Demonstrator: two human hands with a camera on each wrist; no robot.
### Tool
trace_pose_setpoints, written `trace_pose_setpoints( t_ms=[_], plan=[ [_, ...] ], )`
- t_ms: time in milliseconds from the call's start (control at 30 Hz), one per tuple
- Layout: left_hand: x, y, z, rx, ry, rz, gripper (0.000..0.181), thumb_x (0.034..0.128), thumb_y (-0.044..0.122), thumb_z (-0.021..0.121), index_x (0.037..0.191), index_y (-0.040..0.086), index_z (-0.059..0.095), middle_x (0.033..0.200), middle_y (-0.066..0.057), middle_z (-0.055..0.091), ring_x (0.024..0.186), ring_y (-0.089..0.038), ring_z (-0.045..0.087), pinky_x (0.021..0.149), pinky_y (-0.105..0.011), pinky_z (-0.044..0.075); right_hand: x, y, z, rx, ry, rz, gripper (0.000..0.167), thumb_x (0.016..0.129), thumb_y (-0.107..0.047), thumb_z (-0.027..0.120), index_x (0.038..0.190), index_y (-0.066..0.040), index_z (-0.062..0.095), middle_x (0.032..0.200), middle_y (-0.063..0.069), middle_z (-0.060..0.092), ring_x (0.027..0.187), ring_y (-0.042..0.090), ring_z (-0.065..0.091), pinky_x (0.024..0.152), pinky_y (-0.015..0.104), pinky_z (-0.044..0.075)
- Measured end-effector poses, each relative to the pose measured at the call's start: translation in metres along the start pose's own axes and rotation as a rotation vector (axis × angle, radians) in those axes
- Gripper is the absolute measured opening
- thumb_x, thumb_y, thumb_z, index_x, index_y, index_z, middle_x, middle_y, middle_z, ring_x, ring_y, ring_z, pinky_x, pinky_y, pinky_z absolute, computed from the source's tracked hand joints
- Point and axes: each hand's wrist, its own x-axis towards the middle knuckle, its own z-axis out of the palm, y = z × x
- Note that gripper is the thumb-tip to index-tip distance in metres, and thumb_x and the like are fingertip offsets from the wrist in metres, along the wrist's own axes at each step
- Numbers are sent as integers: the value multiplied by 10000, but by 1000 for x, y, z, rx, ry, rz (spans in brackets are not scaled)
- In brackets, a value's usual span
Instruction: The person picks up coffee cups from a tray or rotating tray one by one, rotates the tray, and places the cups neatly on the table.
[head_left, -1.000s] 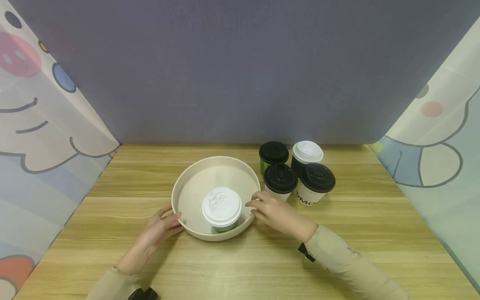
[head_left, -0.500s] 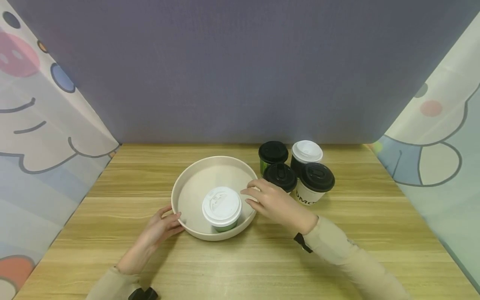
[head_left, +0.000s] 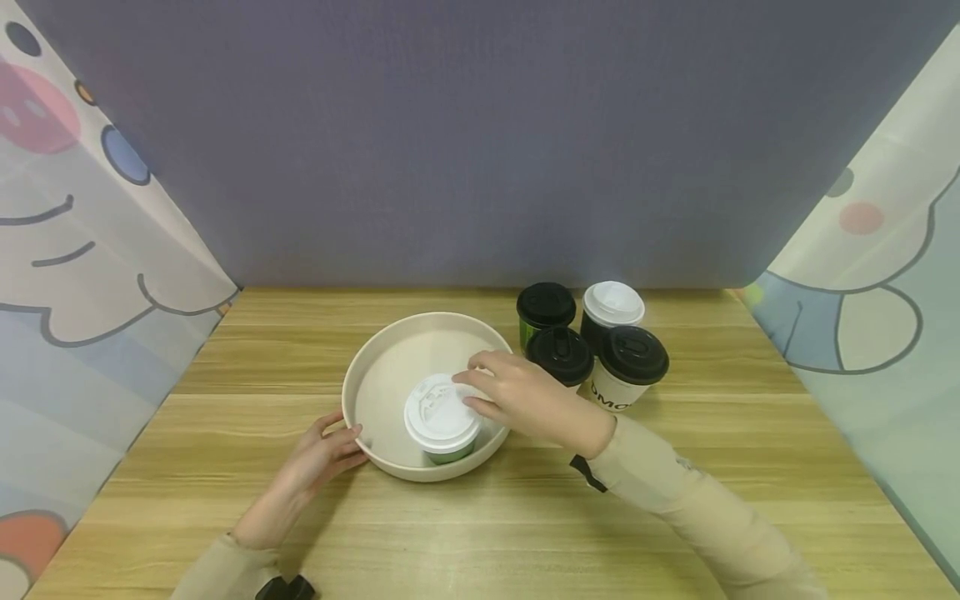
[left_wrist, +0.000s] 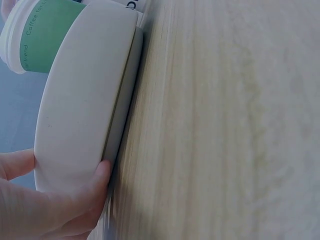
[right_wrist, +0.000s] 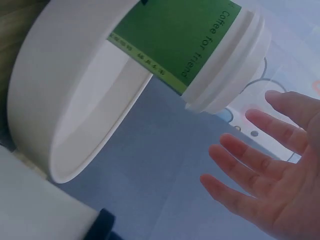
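Note:
A round cream tray (head_left: 390, 358) lies on the wooden table, and my left hand (head_left: 322, 454) grips its near-left wall. In the left wrist view the fingers (left_wrist: 65, 212) span the wall from rim to underside. Inside the tray, towards the front, stands a paper coffee cup (right_wrist: 175, 37) with a green band and a white lid (head_left: 442, 410). My right hand (head_left: 528, 400) hovers by the lid's right side, fingers spread and relaxed. In the right wrist view those fingers (right_wrist: 240, 172) appear apart from the lid and hold nothing.
Several lidded cups stand close together right of the tray: a green one with a black lid (head_left: 546, 305), a dark one with a white lid (head_left: 613, 304), and white ones under black lids (head_left: 634, 354). A grey panel (head_left: 480, 150) rises behind the table (head_left: 420, 542).
My right hand has moved left from the tray's right rim to above the cup's lid. The left hand, tray and cups have stayed in place.

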Motion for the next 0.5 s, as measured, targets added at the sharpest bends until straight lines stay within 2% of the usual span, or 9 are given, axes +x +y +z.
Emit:
trace_pose_setpoints(
  t_ms=[333,500],
  plan=[
    [-1,-1,-1,-2,-4,2,685,909,123,483,1358,-82,8,1162,-254,417,943,-223,570,898,-376,467,11,-11,-3,26,-136,9,349,880,-286,540,1183,-111,530,1094,87,525,974,197,516,847,307,473],
    [0,-1,-1,-11,0,-2,678,908,119,483,1356,-80,15,1144,-237,436,936,-217,573,892,-371,472,14,-16,0,19,-174,-15,400,887,-322,518,1231,-120,486,1144,106,506,1020,207,496,904,309,436]
  ],
)
